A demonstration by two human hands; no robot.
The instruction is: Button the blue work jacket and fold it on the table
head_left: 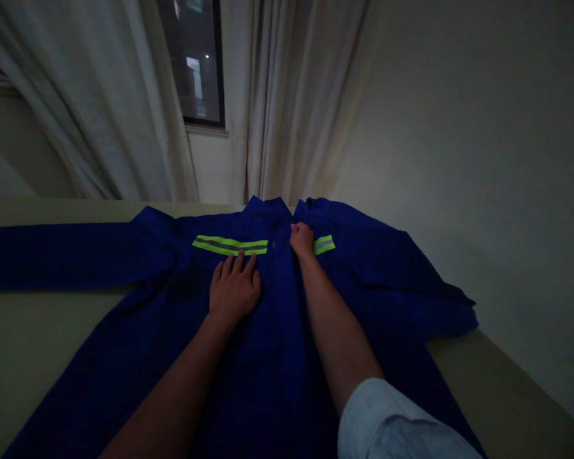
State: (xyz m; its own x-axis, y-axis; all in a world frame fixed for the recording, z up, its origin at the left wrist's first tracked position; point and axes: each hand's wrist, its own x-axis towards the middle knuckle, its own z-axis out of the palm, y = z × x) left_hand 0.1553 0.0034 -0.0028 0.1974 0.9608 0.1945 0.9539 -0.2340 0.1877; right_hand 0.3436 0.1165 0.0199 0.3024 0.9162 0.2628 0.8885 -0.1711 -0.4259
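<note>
left hand (235, 290) lies splayed on the blue jacket (263, 363), right hand (303, 240) clenched on it.

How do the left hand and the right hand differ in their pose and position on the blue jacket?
The left hand lies open with fingers spread, while the right hand is closed and seems to grip the blue jacket.

The left hand is at the longer visible reflective strip; the right hand is beside the shorter visible one.

Both are bare.
</note>
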